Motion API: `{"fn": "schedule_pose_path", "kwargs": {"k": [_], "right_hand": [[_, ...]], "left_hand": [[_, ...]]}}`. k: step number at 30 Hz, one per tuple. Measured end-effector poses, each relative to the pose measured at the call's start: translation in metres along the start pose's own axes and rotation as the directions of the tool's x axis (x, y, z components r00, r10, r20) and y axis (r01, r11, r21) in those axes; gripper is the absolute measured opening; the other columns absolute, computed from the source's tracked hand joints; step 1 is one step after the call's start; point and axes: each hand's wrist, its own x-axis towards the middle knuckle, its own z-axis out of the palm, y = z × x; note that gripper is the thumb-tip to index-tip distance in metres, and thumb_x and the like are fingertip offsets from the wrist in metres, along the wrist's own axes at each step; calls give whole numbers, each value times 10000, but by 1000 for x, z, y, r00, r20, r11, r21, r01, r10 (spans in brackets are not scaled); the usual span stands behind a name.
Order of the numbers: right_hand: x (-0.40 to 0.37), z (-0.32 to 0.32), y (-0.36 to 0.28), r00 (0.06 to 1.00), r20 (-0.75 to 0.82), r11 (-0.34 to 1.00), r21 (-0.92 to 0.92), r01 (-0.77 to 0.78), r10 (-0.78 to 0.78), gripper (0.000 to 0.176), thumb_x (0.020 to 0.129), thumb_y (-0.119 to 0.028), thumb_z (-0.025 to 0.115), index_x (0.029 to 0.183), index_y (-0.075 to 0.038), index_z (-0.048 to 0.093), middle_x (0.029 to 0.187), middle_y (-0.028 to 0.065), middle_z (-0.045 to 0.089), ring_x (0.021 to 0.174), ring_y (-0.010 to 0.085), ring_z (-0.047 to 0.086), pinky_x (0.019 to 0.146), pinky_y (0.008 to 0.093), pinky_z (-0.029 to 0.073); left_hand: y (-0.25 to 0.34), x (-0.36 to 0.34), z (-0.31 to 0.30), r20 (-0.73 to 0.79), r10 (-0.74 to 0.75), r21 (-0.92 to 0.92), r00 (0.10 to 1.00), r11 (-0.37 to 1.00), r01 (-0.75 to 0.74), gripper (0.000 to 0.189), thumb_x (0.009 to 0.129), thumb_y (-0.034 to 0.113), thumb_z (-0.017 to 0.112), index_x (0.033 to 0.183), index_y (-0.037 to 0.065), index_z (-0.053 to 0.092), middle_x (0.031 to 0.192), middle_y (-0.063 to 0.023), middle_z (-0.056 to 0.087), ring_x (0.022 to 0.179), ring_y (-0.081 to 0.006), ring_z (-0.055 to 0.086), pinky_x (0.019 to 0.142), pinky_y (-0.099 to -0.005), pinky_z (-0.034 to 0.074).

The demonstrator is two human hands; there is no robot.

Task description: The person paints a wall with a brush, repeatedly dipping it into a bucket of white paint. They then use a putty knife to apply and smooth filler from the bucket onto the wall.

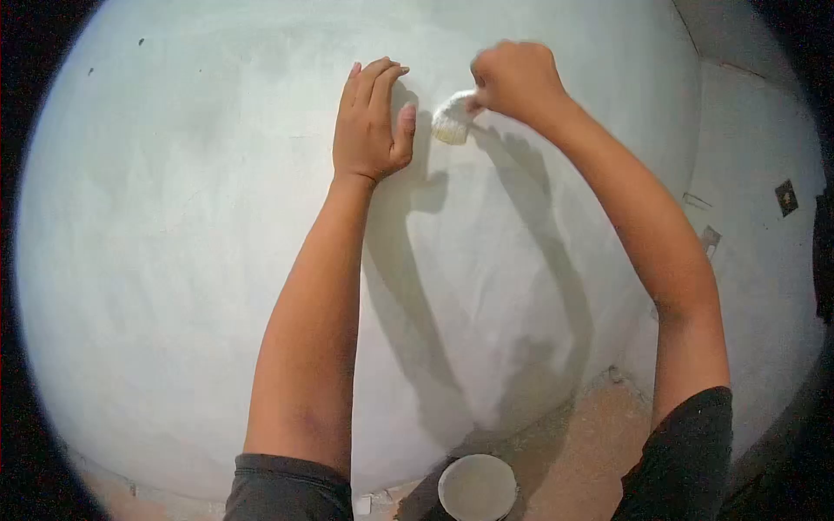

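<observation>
My right hand is closed around the handle of a paintbrush, and most of the handle is hidden in the fist. The brush's pale, paint-coated head points down and to the left, close against the white wall. To the left of the brush, my left hand is raised at the wall with its fingers extended and its thumb apart, holding nothing. Shadows of both arms fall across the wall.
A round white bucket stands on the brownish floor below my arms. On the side wall at the right is a small dark plate, with a wall fitting lower down. The walls meet in a corner to the right.
</observation>
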Motion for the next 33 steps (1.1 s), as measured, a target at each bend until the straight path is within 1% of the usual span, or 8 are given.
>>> {"fn": "schedule_pose_path", "kwargs": {"k": [3,5,11,13,16,26,29,33], "right_hand": [[34,-4,5,972,-198,992,-27,120,-123,211,722,-324,741,762,-120,707,736,74,671,717,258,679,603,400,512],[56,-14,4,990,-131,978,-193,-79,54,142,687,-294,721,724,-157,709,773,74,701,750,234,684,670,386,475],[64,0,24,878,-462,937,-232,-259,129,156,805,-280,647,712,-164,690,749,69,688,684,212,656,648,380,460],[45,17,16,685,-729,937,-254,-238,-24,100,673,-189,704,624,-143,629,611,49,616,572,204,637,459,358,458],[6,63,-15,736,-643,842,-503,-194,-214,198,710,-198,643,573,-156,505,527,23,498,475,151,518,444,321,348],[-133,108,-116,715,-598,852,-524,-5,-364,245,773,-44,655,590,-75,495,529,45,470,438,132,399,426,246,299],[-148,97,-126,788,-500,873,-478,94,-358,234,770,-43,650,590,-85,506,516,41,477,442,136,440,429,252,319],[-138,75,-92,912,-257,947,-116,300,-320,231,781,-135,680,597,-109,542,534,56,547,454,164,528,422,316,366]], "left_hand": [[-1,2,-3,-13,-5,0,1000,1000,5,401,908,255,437,1234,34,509,1241,-170,540,1214,-367,483,1117,-515,280],[-1,3,-5,-12,-10,-13,1000,1000,10,398,905,248,442,1233,33,508,1239,-171,539,1209,-370,484,1115,-515,281],[-16,6,-2,-8,21,49,1000,999,-20,369,851,208,510,1180,43,527,1194,-130,544,1134,-334,511,1105,-490,316],[-14,7,-4,-15,4,43,1000,999,-4,351,847,193,512,1164,44,531,1192,-122,547,1133,-324,513,1107,-488,318],[-18,10,-6,25,9,57,1000,998,-11,326,849,192,509,1139,48,538,1185,-121,551,1125,-322,519,1113,-481,316],[-26,-19,-29,97,-46,25,994,999,44,350,880,187,474,1184,23,533,1222,-162,548,1191,-354,496,1120,-492,299],[-26,-28,-35,107,-63,23,992,998,61,355,873,188,482,1182,21,536,1226,-164,547,1194,-355,495,1120,-493,299],[-16,-24,-32,146,-65,2,987,998,65,370,865,195,488,1185,13,532,1229,-172,547,1199,-361,492,1121,-495,297]]}}
